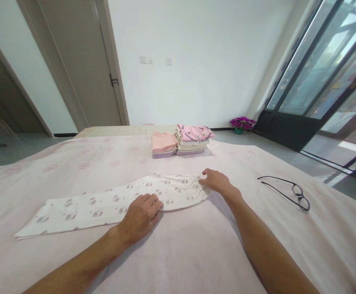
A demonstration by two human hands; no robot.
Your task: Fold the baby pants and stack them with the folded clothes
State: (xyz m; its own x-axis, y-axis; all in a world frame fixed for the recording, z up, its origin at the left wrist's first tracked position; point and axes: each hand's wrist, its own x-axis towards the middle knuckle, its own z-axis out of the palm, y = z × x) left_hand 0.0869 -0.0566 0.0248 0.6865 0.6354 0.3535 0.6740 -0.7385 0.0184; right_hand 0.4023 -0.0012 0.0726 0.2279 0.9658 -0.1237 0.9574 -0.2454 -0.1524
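Observation:
A pair of white pants (104,206) with a small printed pattern of figures lies folded lengthwise across the bed cover. Its narrow leg end points left, and the gathered waist end is at the right. My left hand (142,214) rests on the near edge around the middle, its fingers bent together on the cloth; the fingertips are partly hidden. At the waist end, my right hand (216,180) pinches the fabric between thumb and fingers.
Beyond the pants sit two folded clothes stacks: a lower peach-topped stack (163,143) and a taller pink-topped stack (194,134). Black-framed glasses (298,196) lie at the right on the pale pink cover (190,253). Purple flowers (242,122) stand on the floor behind.

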